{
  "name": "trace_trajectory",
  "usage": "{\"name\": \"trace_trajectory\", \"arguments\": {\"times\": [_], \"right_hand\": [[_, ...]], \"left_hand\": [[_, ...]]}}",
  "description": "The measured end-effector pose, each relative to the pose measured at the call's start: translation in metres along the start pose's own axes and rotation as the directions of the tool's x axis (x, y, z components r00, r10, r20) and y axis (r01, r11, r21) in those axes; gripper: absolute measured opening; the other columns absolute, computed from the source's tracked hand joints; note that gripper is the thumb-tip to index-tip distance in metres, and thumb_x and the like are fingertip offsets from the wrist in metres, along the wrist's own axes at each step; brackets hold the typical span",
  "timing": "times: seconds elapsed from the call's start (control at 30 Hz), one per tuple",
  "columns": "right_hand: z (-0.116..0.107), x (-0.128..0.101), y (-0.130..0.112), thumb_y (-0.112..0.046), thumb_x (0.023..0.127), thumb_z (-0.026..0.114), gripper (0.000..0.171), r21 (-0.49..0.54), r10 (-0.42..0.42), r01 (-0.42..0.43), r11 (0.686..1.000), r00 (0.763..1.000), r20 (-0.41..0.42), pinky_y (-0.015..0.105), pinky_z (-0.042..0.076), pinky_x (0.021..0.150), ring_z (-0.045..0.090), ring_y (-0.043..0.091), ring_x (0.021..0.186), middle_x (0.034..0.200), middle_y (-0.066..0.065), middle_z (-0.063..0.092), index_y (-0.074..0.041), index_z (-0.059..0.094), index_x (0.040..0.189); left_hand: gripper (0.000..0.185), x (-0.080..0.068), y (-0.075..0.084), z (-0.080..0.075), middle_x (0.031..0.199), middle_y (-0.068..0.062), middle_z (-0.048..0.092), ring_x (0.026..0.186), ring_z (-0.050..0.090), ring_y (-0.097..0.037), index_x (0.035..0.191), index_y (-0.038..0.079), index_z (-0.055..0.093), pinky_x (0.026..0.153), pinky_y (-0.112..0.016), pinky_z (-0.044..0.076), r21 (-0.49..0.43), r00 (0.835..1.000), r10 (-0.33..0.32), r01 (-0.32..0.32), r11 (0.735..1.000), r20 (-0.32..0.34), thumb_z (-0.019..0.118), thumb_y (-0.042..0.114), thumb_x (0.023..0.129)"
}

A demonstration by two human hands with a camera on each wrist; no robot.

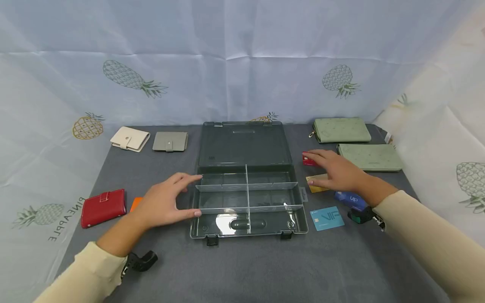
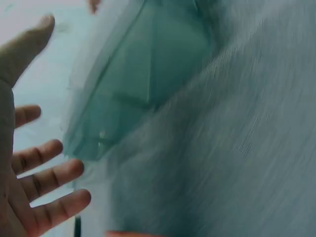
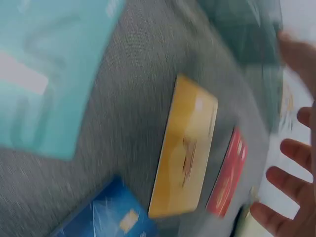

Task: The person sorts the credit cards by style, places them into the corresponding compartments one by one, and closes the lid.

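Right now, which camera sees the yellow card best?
The right wrist view: the yellow card fills the middle, though blurred. In the head view the right hand covers most of it. The left wrist view misses it.

Blurred view. Yellow card [image 3: 186,148] lies on grey cloth [image 3: 123,98], red card [image 3: 228,175] just beside it, blue card [image 3: 116,215] near its lower end. Light teal card [image 3: 44,74] well apart at upper left. Right hand [image 3: 291,197] at the edge, fingers spread, holding nothing
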State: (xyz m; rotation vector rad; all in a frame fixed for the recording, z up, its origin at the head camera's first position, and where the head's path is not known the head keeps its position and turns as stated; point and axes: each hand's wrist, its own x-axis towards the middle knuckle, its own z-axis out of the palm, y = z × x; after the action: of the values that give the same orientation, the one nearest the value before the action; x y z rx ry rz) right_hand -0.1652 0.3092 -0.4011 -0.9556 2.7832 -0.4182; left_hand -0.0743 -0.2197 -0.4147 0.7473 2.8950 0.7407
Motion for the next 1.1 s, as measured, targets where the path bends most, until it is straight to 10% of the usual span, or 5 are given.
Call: {"name": "trace_trajectory", "arguments": {"times": [0.2,0.43,0.6,1.1], "right_hand": [[0.001,0.011,0.029,-0.024,0.101,0.078,0.066,0.159,0.062,-0.065,0.985,0.998,0.022,0.066,0.047,0.104,0.055,0.044,0.13,0.147,0.025,0.056,0.002,0.05,0.155],[0.007,0.032,0.052,-0.009,0.1,0.077,0.059,0.239,0.128,-0.135,0.962,0.991,0.041,0.064,0.05,0.102,0.058,0.046,0.125,0.143,0.028,0.054,0.005,0.052,0.151],[0.01,0.041,0.058,-0.003,0.097,0.078,0.058,0.258,0.192,-0.207,0.944,0.978,0.082,0.064,0.049,0.105,0.055,0.049,0.129,0.144,0.03,0.052,0.008,0.053,0.148],[-0.012,0.059,0.056,-0.001,0.105,0.061,0.013,0.345,0.256,-0.309,0.886,0.948,0.19,0.047,0.053,0.089,0.059,0.034,0.106,0.113,0.018,0.066,-0.002,0.059,0.118]], "left_hand": [[0.067,-0.03,0.008,0.034,0.133,-0.006,0.064,0.089,0.064,-0.014,0.145,0.014,0.064,0.067,-0.03,0.059,-0.316,0.982,-0.111,0.058,0.947,-0.15,0.092,0.029,0.086],[0.065,-0.049,0.012,0.062,0.136,-0.014,0.055,0.097,0.061,-0.021,0.151,0.009,0.057,0.069,-0.028,0.057,-0.656,0.974,-0.202,0.084,0.75,-0.107,0.084,0.005,0.092],[0.07,-0.051,0.012,0.065,0.138,-0.016,0.053,0.097,0.059,-0.021,0.154,0.01,0.054,0.068,-0.026,0.054,-0.733,0.971,-0.231,0.108,0.671,-0.068,0.083,0.001,0.091],[0.071,-0.053,0.013,0.076,0.136,-0.013,0.053,0.101,0.057,-0.021,0.156,0.017,0.053,0.074,-0.026,0.055,-0.691,0.961,-0.251,0.105,0.715,-0.114,0.082,0.005,0.093]]}}
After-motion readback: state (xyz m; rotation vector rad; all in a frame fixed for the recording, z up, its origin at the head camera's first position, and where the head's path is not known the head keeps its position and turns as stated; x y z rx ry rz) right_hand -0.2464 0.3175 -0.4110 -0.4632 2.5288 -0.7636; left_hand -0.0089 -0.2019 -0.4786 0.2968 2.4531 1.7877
